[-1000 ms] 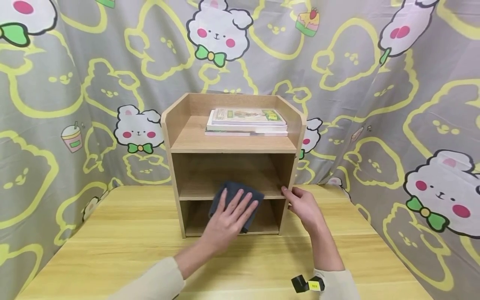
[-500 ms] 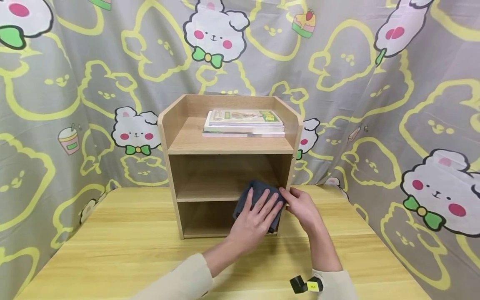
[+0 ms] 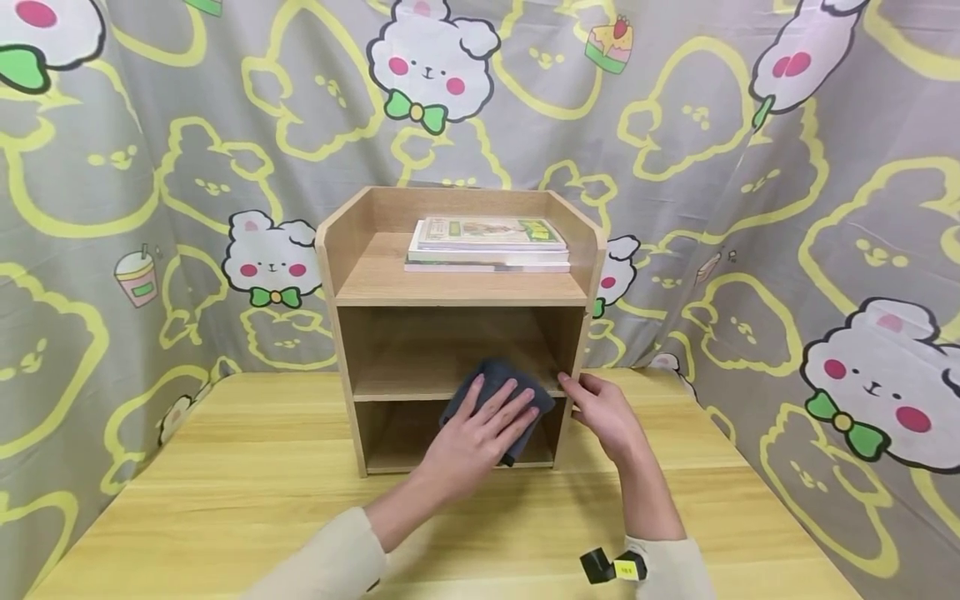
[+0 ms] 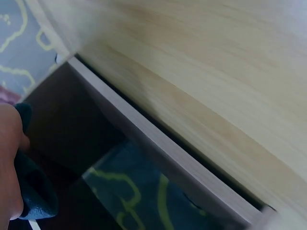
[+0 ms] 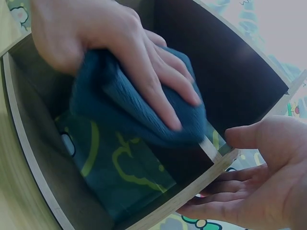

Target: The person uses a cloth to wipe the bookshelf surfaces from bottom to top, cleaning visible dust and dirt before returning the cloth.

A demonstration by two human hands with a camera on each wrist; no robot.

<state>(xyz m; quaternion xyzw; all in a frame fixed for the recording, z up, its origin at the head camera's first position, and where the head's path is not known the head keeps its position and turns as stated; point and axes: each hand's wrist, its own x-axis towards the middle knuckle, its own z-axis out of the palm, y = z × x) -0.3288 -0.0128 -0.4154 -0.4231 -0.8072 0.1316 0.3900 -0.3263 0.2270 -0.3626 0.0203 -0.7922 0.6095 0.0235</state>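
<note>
A wooden shelf unit [image 3: 450,290] stands upright on the table. My left hand [image 3: 468,437] lies with extended fingers on a dark blue cloth [image 3: 491,382], pressing it against the front edge of the middle shelf board, right of centre. In the right wrist view the cloth [image 5: 139,115] is folded and bunched under the left hand [image 5: 115,43]. My right hand [image 3: 603,412] grips the unit's right side panel where the middle board meets it; in the right wrist view the thumb of that hand [image 5: 268,177] is inside and the fingers are outside the panel.
A stack of books [image 3: 487,246] lies on the unit's top shelf. A patterned curtain [image 3: 675,250] hangs behind and on both sides. The yellow wooden table [image 3: 247,492] extends around the unit. A small black device is at the right sleeve.
Over the last second my left hand has slid the cloth right along the board's edge to the right panel, then part of the way back left. My right hand has kept its grip.
</note>
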